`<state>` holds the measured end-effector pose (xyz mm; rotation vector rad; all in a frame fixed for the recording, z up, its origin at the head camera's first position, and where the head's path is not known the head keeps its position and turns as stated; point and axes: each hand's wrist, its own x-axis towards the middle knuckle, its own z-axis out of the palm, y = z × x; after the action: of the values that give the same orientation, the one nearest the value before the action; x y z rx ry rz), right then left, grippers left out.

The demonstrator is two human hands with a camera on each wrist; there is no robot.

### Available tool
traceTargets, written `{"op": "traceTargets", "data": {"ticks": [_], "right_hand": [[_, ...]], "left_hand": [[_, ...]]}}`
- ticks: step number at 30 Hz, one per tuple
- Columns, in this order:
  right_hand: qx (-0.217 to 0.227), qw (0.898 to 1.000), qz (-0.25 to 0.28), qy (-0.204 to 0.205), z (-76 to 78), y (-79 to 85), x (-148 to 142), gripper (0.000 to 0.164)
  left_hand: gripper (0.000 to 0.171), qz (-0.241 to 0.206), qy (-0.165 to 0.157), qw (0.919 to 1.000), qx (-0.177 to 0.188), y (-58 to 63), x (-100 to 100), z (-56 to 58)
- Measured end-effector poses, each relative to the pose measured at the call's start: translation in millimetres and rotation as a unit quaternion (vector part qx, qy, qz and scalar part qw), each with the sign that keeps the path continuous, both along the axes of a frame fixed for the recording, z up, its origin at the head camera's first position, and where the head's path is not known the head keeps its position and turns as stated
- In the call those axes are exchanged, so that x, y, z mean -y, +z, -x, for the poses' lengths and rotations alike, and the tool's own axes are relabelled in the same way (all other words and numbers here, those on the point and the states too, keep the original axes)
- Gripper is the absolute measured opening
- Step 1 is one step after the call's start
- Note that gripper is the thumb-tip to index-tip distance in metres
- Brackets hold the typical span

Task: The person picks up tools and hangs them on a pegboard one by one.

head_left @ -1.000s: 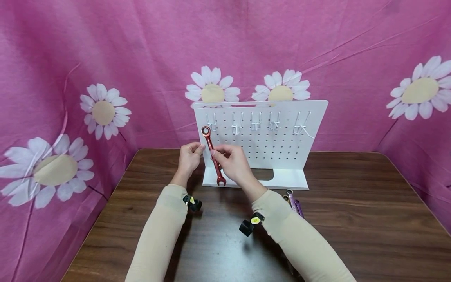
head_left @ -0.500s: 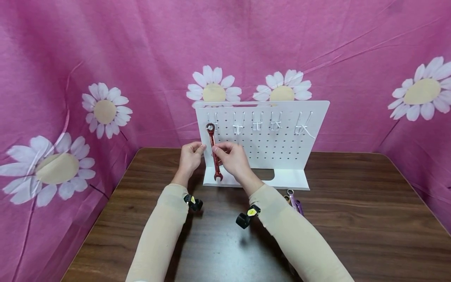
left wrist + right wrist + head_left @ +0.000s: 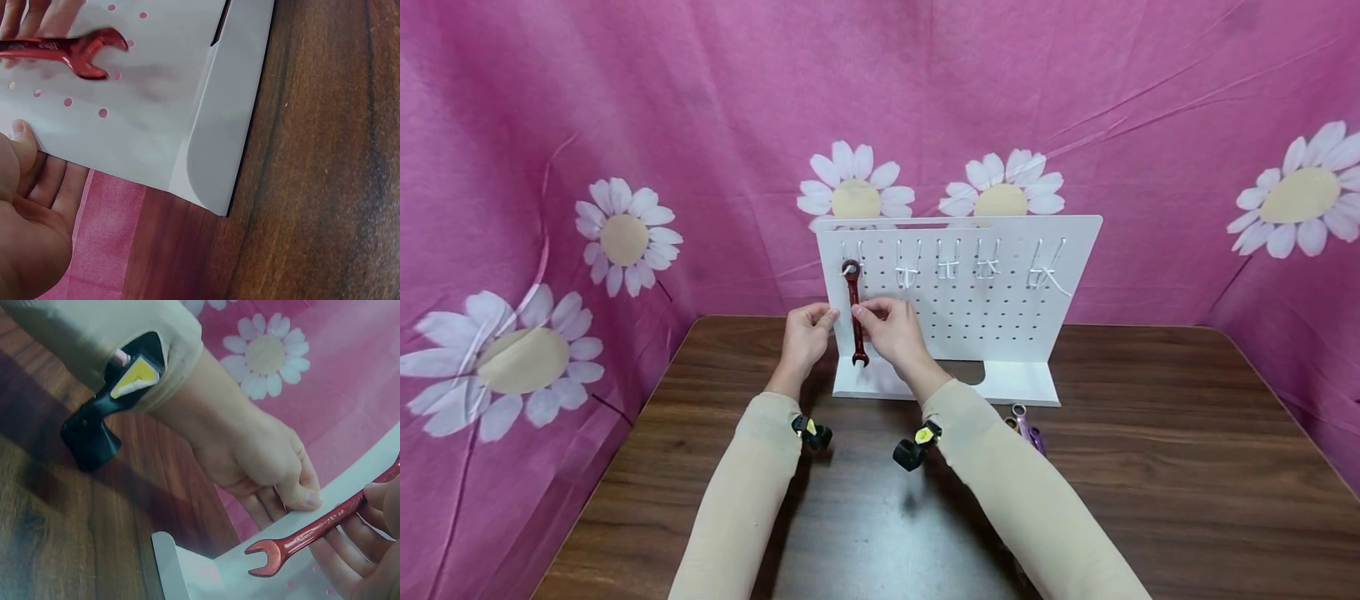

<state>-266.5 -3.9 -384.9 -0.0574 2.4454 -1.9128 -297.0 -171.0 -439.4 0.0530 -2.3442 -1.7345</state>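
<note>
My right hand (image 3: 897,335) pinches a red combination wrench (image 3: 855,321) by the middle of its shank, thumb in front. The wrench stands nearly upright before the left side of a white pegboard (image 3: 1086,250). Its ring end overlaps the leftmost white hook (image 3: 861,257), and its open end points down. In the right wrist view, the wrench's open jaw (image 3: 269,557) shows in front of the board. My left hand (image 3: 806,337) grips the board's left edge between thumb and fingers. The left wrist view shows that thumb (image 3: 24,147) on the front face, with the fingers behind.
More white hooks (image 3: 948,265) line the board's upper part. The board's base (image 3: 1018,385) rests on the wooden table (image 3: 1165,450). Several wrenches (image 3: 1021,421), partly hidden by the right sleeve, lie in front of the base. A pink flowered cloth (image 3: 737,167) hangs behind.
My right hand has moved the wrench slightly right and toward the board, and its ring end now overlaps the leftmost hook. My left hand keeps its grip on the board's edge.
</note>
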Motion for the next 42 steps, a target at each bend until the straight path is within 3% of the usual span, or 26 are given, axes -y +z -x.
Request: {"op": "traceTargets", "data": {"ticks": [7,14,31,42], "right_hand": [[-0.018,0.999,-0.020,-0.018,3.8,-1.2,-4.8,0.022],[-0.031,0.999,-0.012,-0.003,0.4,-6.1,-13.6,0.022],[-0.075,0.993,-0.063,0.059,-32.5,2.0,-80.8,0.024],[-0.091,0.989,-0.091,0.077,-55.9,-7.0,-119.9,0.021]], "left_hand": [[0.020,-0.001,0.005,1.0000,0.006,0.6,-0.6,0.4],[0.021,0.003,0.007,0.9999,0.011,1.0,-1.5,-1.3],[0.023,0.004,0.005,0.9997,0.022,2.2,-1.5,-3.0],[0.023,0.010,0.007,0.9997,0.021,1.8,-0.6,-1.5]]}}
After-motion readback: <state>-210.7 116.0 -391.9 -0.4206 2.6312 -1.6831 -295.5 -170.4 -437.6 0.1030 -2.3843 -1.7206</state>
